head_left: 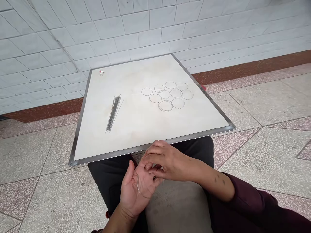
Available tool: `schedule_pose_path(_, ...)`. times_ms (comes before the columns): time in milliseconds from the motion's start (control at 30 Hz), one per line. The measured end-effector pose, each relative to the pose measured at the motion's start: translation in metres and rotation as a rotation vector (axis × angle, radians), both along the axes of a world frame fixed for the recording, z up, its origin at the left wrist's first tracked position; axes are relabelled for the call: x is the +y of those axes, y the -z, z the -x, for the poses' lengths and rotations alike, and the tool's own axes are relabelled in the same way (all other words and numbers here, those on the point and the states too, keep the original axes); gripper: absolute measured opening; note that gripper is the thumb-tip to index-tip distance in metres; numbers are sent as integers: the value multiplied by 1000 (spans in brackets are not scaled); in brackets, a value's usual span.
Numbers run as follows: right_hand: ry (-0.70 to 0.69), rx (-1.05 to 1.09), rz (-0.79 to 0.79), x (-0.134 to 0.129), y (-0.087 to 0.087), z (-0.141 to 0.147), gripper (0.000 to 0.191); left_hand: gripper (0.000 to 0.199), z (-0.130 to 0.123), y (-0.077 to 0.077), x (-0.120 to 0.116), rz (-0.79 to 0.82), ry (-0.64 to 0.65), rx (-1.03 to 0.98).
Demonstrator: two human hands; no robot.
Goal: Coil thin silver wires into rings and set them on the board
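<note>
In front of the board's near edge, my two hands meet over my lap. My left hand [139,187] is palm up with its thumb stretched out. A thin curved wire [138,186] crosses its palm, and some of its fingers hide behind the right hand. Above it my right hand [165,158] is bent over with its fingers pinched on the wire, whose far part I cannot see. On the white board lies a bundle of straight dark wires [113,113]. To its right are several thin wire rings [165,105], some overlapping.
The white board [131,129] has a metal rim and stands close to a white tiled wall [136,22]. A small white and red object [101,73] sits near its far left corner. Speckled floor tiles [267,155] spread on both sides.
</note>
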State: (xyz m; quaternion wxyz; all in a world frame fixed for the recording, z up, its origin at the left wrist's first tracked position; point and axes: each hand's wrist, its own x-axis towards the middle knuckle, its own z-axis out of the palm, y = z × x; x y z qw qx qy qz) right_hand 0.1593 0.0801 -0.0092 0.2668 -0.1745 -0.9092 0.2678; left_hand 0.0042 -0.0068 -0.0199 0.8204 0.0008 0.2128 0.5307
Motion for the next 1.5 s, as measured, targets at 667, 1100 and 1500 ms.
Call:
schedule_pose_path(667, 45, 137, -52, 6, 16, -1, 8, 41, 5, 12, -3, -43, -24, 346)
schedule_pose_path(1100, -37, 135, -46, 9, 15, -3, 12, 30, 14, 17, -8, -200, 41, 1015)
schedule_pose_path(1500, -83, 11, -45, 9, 14, -5, 12, 33, 18, 2, -5, -365, 174, 1363)
